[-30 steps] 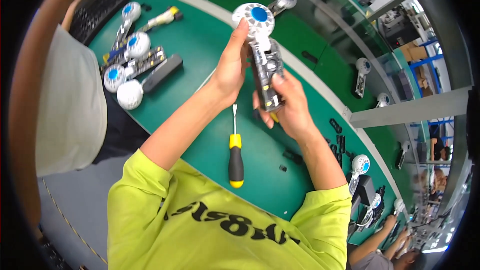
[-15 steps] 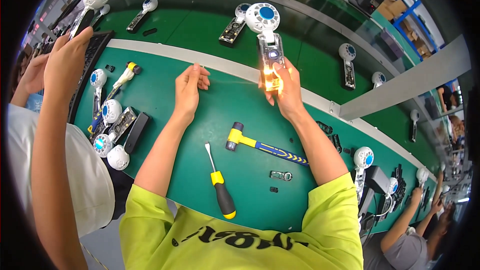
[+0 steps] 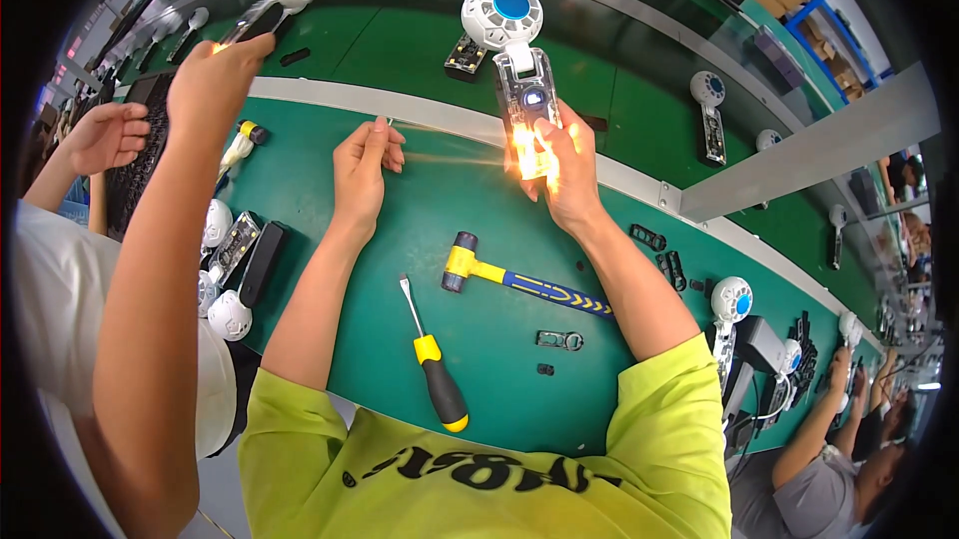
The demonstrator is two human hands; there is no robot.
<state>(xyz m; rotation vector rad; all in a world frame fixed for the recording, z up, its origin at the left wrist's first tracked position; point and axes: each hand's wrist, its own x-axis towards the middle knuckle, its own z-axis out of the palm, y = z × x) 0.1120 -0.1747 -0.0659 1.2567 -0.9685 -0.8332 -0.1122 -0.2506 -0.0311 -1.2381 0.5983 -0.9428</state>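
White round-headed device (image 3: 521, 74) with a blue disc, raised in view of the table's far edge; head points far, handle near and glowing orange at its lower end. Right hand (image 3: 571, 164) grips that lower handle, thumb pressed on the front, other fingers mostly hidden. Left hand (image 3: 365, 164) stands apart to the left, fingers half curled; cannot tell whether thumb and forefinger pinch anything.

Handling, my judgement: light, stiff, a bit head-heavy; smooth shell may slip; neck and see-through handle look fragile. Best hold: handle sides, off the neck.

Edges: pale metal rim (image 3: 330, 96) along the far side; grey post (image 3: 809, 154) to the right. Room between the hands, and nearer, left of the hammer (image 3: 519, 278). Screwdriver (image 3: 433, 359) lies nearer still.
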